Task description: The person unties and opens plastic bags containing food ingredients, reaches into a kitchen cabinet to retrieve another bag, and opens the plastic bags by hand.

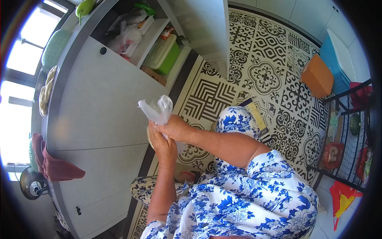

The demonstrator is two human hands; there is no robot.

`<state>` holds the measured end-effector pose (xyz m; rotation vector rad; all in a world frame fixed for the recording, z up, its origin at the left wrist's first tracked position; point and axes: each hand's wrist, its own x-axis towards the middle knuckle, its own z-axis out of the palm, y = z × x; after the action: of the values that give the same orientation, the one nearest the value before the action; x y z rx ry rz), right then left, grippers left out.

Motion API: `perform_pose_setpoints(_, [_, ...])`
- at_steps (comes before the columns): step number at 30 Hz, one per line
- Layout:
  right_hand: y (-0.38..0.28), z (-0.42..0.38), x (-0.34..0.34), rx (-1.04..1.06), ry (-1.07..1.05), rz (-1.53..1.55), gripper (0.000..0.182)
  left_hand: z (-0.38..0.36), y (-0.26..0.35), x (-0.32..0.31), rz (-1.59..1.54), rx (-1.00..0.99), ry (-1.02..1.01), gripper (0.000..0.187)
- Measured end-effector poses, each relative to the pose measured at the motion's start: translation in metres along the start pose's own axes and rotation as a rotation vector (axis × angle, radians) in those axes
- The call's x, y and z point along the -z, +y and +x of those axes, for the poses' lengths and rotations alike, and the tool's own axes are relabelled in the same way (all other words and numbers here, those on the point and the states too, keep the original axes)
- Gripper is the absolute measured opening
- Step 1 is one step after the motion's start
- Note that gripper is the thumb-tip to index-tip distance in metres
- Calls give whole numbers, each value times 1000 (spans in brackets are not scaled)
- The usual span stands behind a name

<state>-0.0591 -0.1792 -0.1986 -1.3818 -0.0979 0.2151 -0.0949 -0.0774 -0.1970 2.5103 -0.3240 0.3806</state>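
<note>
A translucent white plastic bag [157, 110] is gathered between my two hands, its loose top sticking up above them. My right hand [175, 128] is closed around the bag's neck. Just below, my left hand [164, 148] wraps the bag from the near side, touching the right hand. Part of the bag shows past my fingers, but what it contains, if anything, is hidden. Both hands are in front of the grey cabinet doors [103, 95], above my lap.
An open cabinet door [199, 32] stands beside shelves with bagged items and a green box with a pale lid [162, 55]. At right are an orange stool [317, 75], a blue bin [338, 59] and a black wire rack [346, 131]. A maroon cloth [55, 161] hangs from the counter.
</note>
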Motion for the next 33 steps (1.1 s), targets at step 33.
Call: perform_pose_setpoints(33, [-14, -21, -1, 647, -60, -440, 36, -21, -9, 1, -239, 43, 52, 57])
